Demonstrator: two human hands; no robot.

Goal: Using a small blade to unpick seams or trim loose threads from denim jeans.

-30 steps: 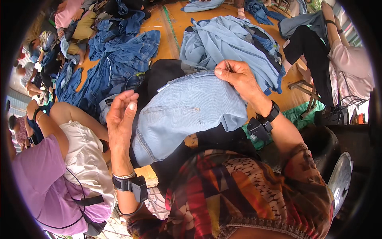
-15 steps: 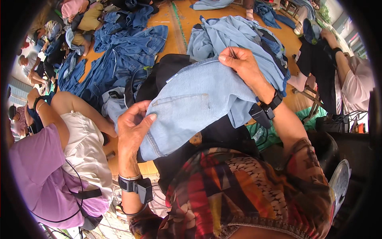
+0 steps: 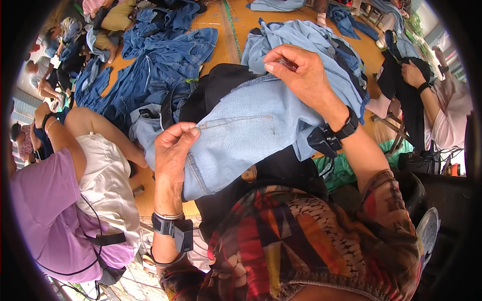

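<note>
A light blue denim garment [image 3: 241, 145], with seams and a stitched line, lies across my lap over black cloth [image 3: 211, 85]. My left hand [image 3: 173, 153] pinches it at the left end of the stitched line. My right hand [image 3: 301, 83] is raised at the garment's upper edge, closed round a small dark tool [image 3: 288, 64], perhaps snips; whether it also grips the cloth is hidden. Just beyond my hands lies a heap of pale blue denim [image 3: 281, 35].
Darker blue jeans [image 3: 160, 60] pile on the orange board [image 3: 218, 15]. A co-worker in purple [image 3: 45, 210] sits close at my left; another [image 3: 442, 120] handles black cloth at the right. A wooden stool [image 3: 389, 123] and green sheet [image 3: 384, 148] are at the right.
My left hand has closed from an open pose onto the denim and moved rightward. My right hand has risen, with the tool now lying more across its fingers.
</note>
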